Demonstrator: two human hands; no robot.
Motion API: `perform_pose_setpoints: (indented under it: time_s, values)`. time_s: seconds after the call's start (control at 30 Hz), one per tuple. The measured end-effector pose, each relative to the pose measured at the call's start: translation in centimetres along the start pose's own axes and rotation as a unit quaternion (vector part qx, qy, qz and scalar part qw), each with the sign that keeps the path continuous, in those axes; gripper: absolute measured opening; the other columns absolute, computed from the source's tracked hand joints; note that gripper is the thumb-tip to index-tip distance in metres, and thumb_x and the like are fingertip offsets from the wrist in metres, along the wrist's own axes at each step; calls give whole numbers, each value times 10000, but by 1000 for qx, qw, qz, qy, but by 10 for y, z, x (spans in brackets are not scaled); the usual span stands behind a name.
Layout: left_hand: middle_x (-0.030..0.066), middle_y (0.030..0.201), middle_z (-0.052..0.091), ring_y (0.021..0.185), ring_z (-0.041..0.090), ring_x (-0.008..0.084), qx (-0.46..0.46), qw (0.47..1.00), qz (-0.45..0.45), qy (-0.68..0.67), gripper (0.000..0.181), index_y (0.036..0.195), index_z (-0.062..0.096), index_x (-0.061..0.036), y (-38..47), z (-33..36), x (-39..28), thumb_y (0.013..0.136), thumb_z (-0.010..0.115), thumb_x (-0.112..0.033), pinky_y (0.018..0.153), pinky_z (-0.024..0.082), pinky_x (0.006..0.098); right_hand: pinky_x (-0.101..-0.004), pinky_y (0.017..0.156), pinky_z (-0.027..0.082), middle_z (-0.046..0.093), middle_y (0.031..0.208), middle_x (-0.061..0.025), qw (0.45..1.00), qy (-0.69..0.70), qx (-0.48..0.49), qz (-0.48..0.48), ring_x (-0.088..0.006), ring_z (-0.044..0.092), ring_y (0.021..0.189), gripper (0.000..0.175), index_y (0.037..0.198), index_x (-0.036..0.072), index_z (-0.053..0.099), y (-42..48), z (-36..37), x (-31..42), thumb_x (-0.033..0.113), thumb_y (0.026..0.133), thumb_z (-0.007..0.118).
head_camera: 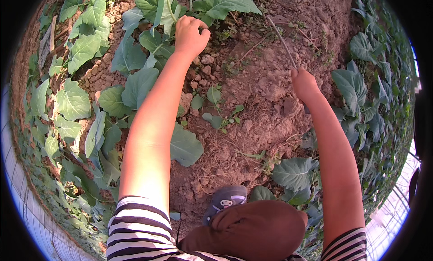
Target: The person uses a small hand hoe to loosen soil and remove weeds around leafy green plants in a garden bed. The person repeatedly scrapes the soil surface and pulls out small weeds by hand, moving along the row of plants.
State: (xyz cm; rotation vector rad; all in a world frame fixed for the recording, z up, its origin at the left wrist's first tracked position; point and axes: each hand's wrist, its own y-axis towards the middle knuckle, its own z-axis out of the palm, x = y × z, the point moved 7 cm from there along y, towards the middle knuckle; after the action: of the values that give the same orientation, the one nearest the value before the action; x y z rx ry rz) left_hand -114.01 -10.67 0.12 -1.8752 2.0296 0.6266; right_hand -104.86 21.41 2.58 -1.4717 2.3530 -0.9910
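Observation:
My left hand is at the top centre, against the pale stem of a broad green leaf on a leafy brassica plant. Its fingers are curled and the fingertips are partly hidden, so whether they grip the stem I cannot tell. To the right, my right hand is closed around a slender, dark metal hand tool. The tool slants up and left over the soil, its far end near small weeds. A short piece of its handle shows below the fist.
Brown, cloddy soil runs between rows of brassica plants on the left and more leafy plants on the right. Seedlings grow midway. My grey shoe and brown-clothed knee are at the bottom.

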Motion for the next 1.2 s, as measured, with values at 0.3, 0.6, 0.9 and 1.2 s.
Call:
perform_pose_setpoints:
  time_s: [0.3, 0.6, 0.9, 1.2]
  values:
    - [120, 1333, 361, 1274, 255, 294, 187, 961, -85, 184, 599, 1397, 239, -275, 26, 40, -24, 855, 482, -343, 1050, 245, 391, -462, 581, 412, 544, 701, -250, 988, 63, -114, -81, -450, 511, 675, 259, 829, 12, 457, -129, 14, -80, 254, 922, 450]
    - [156, 1408, 256, 1289, 253, 320, 170, 956, -194, 141, 655, 1432, 116, -179, 41, 20, 17, 879, 446, -294, 1031, 285, 427, -440, 492, 383, 518, 622, -197, 990, -16, -136, -29, -404, 508, 566, 227, 789, 27, 431, -221, -4, -124, 211, 912, 482]
    - [156, 1352, 344, 1252, 326, 293, 103, 977, -144, 120, 631, 1404, 184, -76, 25, 14, 16, 871, 462, -271, 1009, 310, 426, -506, 729, 449, 604, 890, -252, 983, 41, -155, -93, -440, 564, 849, 357, 949, 15, 503, -18, 20, 39, 331, 942, 338]
    - [209, 1271, 412, 1204, 377, 325, 70, 985, -119, 99, 610, 1380, 224, -46, 11, 6, 23, 859, 481, -233, 978, 343, 415, -461, 694, 483, 598, 869, -234, 994, -3, 46, -95, -396, 589, 788, 377, 1000, -13, 495, -17, 58, 26, 325, 944, 339]
